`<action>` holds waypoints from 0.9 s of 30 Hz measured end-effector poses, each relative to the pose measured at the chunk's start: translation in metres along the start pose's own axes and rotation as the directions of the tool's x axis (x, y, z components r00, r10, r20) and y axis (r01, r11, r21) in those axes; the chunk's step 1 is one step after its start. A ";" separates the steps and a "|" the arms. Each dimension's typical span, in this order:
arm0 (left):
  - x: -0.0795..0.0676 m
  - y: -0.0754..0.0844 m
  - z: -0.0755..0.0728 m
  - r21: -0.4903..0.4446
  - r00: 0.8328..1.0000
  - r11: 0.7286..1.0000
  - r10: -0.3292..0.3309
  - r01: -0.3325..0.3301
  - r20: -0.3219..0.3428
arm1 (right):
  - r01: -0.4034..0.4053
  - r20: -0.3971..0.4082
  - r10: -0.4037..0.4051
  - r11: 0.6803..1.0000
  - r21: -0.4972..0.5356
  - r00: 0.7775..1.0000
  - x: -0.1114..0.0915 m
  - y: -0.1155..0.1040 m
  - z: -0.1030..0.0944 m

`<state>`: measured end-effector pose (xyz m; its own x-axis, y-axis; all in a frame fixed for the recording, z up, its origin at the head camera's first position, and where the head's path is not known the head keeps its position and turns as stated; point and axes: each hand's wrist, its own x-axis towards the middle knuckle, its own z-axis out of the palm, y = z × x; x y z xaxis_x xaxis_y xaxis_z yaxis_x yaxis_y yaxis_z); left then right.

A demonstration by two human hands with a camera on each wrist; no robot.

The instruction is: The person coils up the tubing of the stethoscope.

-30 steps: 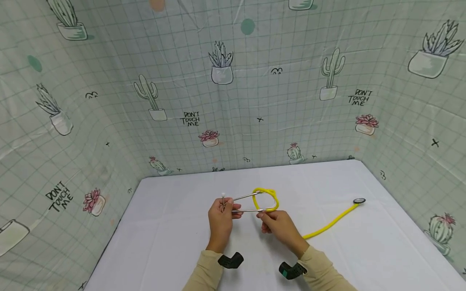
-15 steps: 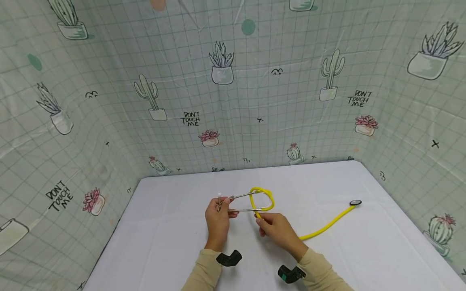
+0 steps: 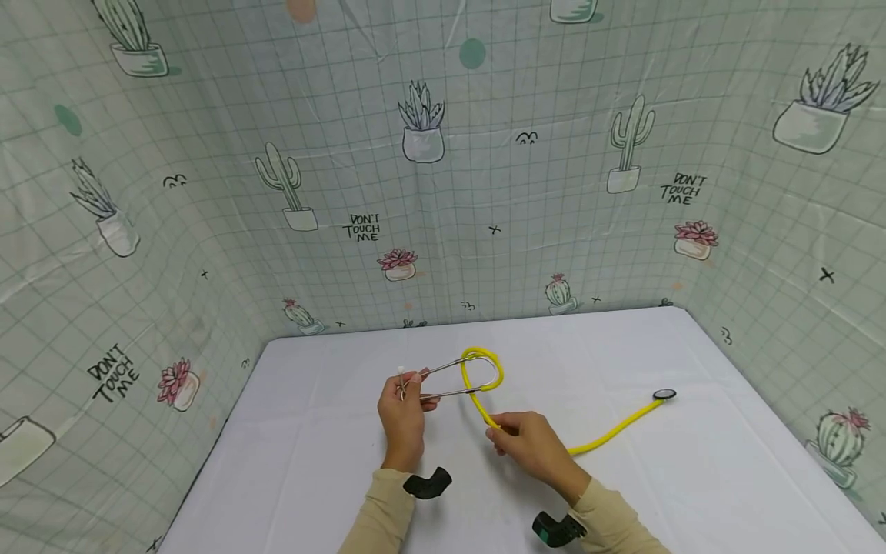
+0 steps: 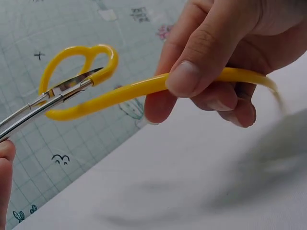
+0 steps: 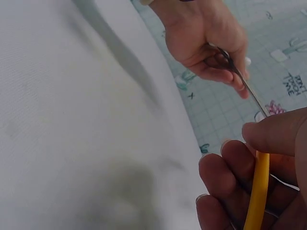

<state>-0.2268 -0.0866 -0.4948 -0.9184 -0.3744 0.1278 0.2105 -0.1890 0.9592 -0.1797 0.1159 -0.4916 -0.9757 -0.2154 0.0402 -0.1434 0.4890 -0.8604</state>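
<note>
A stethoscope with yellow tubing (image 3: 482, 409) and silver metal ear tubes (image 3: 446, 395) is held in both hands above the table. My left hand (image 3: 403, 415) grips the ear tubes near their earpiece end, where one white eartip (image 3: 401, 370) shows above the fingers. The tubing loops around the far end of the metal tubes. Thumb and fingers of my right hand (image 4: 211, 62) pinch the yellow tube just below that loop. From under the right wrist the tube runs right to the round chest piece (image 3: 664, 395), which lies toward the table's right side.
A white-covered table (image 3: 311, 431) spans the area below the hands. Behind and at both sides hangs a grid-patterned cloth (image 3: 450, 192) with cactus prints. Black wrist cameras (image 3: 428, 484) sit on both wrists.
My left hand has moved left with the ear tubes and loop. My right hand has drawn a longer stretch of tube out below the loop. The chest piece has slid left and slightly nearer.
</note>
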 end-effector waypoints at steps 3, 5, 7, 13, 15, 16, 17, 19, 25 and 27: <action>0.001 -0.001 -0.001 -0.005 1.000 1.000 -0.012 0.012 -0.014 | 0.002 -0.005 -0.002 1.000 -0.004 1.000 -0.002 0.001 0.000; 0.001 -0.002 -0.001 -0.008 1.000 1.000 -0.025 0.025 -0.020 | 0.005 -0.005 -0.005 1.000 -0.003 1.000 -0.003 0.002 0.000; 0.001 -0.003 -0.001 -0.013 0.999 0.999 -0.036 0.036 -0.023 | 0.009 -0.001 -0.009 1.000 0.003 1.000 -0.004 0.002 0.000; 0.000 -0.008 0.001 0.009 0.998 0.999 -0.053 0.053 -0.029 | 0.038 0.000 -0.038 0.999 0.009 0.999 -0.006 0.001 0.000; 0.000 -0.009 0.001 0.023 0.998 0.999 -0.046 0.047 -0.031 | 0.041 -0.004 -0.041 0.999 0.001 0.999 -0.006 0.000 -0.001; -0.001 -0.009 0.001 0.029 0.999 0.999 -0.041 0.042 -0.031 | 0.042 -0.005 -0.042 0.999 -0.004 0.999 -0.007 -0.001 -0.001; -0.001 -0.009 0.001 0.035 0.999 0.999 -0.036 0.037 -0.031 | 0.043 -0.009 -0.043 0.999 -0.011 0.999 -0.007 -0.001 -0.001; -0.002 -0.010 0.001 0.046 0.999 0.999 -0.023 0.024 -0.030 | 0.051 -0.018 -0.051 0.998 -0.030 0.999 -0.007 -0.002 -0.001; -0.002 -0.012 0.000 0.067 1.000 0.998 -0.002 0.004 -0.027 | 0.155 -0.072 -0.173 0.966 -0.206 0.982 -0.009 -0.007 -0.001; -0.002 -0.012 0.000 0.079 1.000 0.997 0.007 -0.004 -0.029 | 0.199 -0.091 -0.233 0.938 -0.283 0.968 -0.010 -0.008 -0.002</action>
<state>-0.2272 -0.0833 -0.5067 -0.9070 -0.4015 0.1269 0.1872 -0.1146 0.9756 -0.1692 0.1158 -0.4838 -0.9263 -0.2455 0.2858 -0.3759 0.6547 -0.6558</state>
